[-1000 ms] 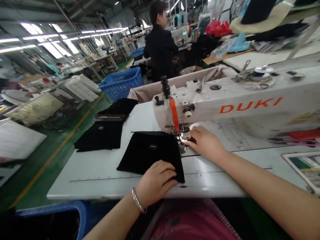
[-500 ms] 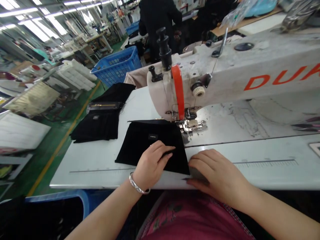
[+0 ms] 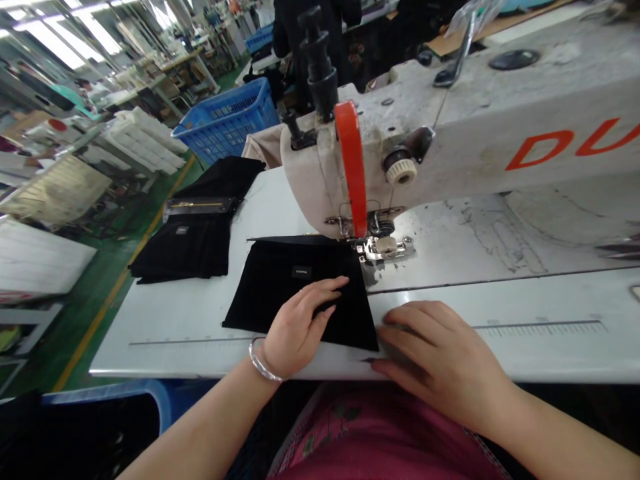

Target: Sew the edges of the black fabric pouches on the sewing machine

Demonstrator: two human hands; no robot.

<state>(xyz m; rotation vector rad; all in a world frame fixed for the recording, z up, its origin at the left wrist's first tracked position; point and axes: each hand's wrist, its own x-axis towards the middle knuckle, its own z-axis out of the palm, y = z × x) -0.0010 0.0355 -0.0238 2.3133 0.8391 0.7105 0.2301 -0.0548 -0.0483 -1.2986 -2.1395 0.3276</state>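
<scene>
A black fabric piece (image 3: 265, 293) with a small label (image 3: 301, 272) lies flat on the sewing table, its far right corner at the presser foot (image 3: 383, 248) of the sewing machine (image 3: 320, 167). My left hand (image 3: 300, 327) rests on the fabric below the label, fingers stretched out. Beside the fabric's lower right corner, my right hand (image 3: 440, 353) is curled on the tabletop. A dark pointed tip (image 3: 369, 361) shows by its thumb; the rest of that item is hidden under the hand.
A stack of black pieces (image 3: 185, 243) with a zipper strip (image 3: 200, 205) lies on the table's left. Behind it stands a blue crate (image 3: 227, 123). A blue bin (image 3: 167, 400) with black material sits below the left edge. A person in dark clothing (image 3: 320, 53) is beyond the machine.
My view has shifted slightly and come closer to the machine. My left fingers lie flatter on the fabric, and my right fingers are a little more spread. The fabric stays at the presser foot.
</scene>
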